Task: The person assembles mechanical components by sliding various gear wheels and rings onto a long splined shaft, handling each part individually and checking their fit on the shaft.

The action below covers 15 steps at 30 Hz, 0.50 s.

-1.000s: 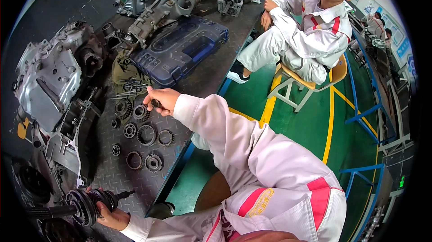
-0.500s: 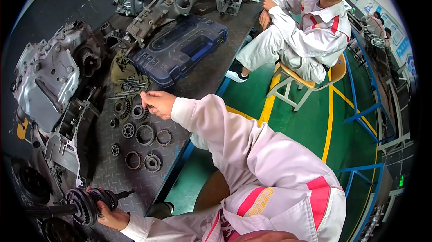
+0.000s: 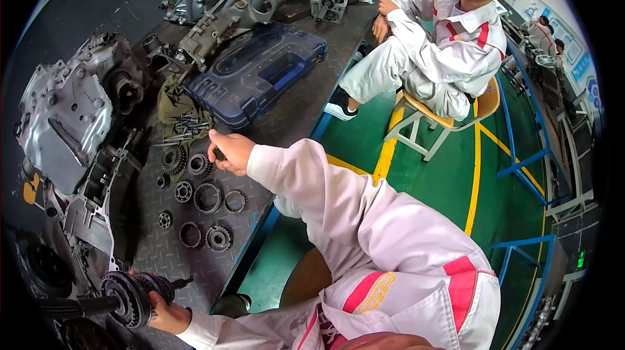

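My left hand point(image 3: 170, 316) is closed round a transmission gear shaft point(image 3: 130, 299) at the lower left; dark gears sit along it and its thin end points right. Higher up, my right hand point(image 3: 233, 153) pinches a small dark part with a ridged edge point(image 3: 219, 154), mostly hidden by the fingers. Below and left of that hand, loose gears and rings lie on the dark metal bench top point(image 3: 163, 272), among them a wide toothed ring point(image 3: 208, 198), a thinner ring point(image 3: 236, 202) and a small gear point(image 3: 219, 239).
A gearbox housing point(image 3: 71, 112) stands at the left. Beyond the rings are a cloth point(image 3: 170, 99) with metal pins, a blue-black tool case point(image 3: 257, 77) and more castings point(image 3: 244, 8). To the right, a person point(image 3: 449, 44) sits on a chair point(image 3: 426, 112) over the green floor.
The gear shaft in my left hand has shifted slightly to the right. My right hand has turned a little, and more of the small ridged part in it shows.
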{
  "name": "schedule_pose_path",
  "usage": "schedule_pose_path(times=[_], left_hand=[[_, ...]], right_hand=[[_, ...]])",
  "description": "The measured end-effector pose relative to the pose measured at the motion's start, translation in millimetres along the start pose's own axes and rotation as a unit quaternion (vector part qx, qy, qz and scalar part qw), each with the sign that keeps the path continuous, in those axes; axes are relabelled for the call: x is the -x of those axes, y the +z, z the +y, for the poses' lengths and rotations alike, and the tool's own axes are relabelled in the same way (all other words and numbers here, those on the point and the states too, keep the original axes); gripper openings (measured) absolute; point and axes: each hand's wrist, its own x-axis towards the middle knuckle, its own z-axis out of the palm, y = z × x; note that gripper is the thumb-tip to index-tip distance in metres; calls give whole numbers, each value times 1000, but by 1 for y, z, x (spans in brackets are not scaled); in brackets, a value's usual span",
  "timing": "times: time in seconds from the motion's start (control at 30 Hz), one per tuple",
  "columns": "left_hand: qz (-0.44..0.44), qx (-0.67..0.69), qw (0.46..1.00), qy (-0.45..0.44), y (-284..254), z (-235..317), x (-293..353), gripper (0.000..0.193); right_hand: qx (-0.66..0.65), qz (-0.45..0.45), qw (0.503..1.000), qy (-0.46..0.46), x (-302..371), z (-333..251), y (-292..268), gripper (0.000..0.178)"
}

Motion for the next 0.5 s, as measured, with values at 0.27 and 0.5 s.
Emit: schedule_pose_path(times=[0.27,0.5], left_hand=[[4,-11,1000,-8,4,2,0,51],[12,-16,1000,-7,3,2,1,50]], right_hand=[[31,57,994,-93,-13,18,1,24],[133,74,975,-162,-4,16,1,25]])
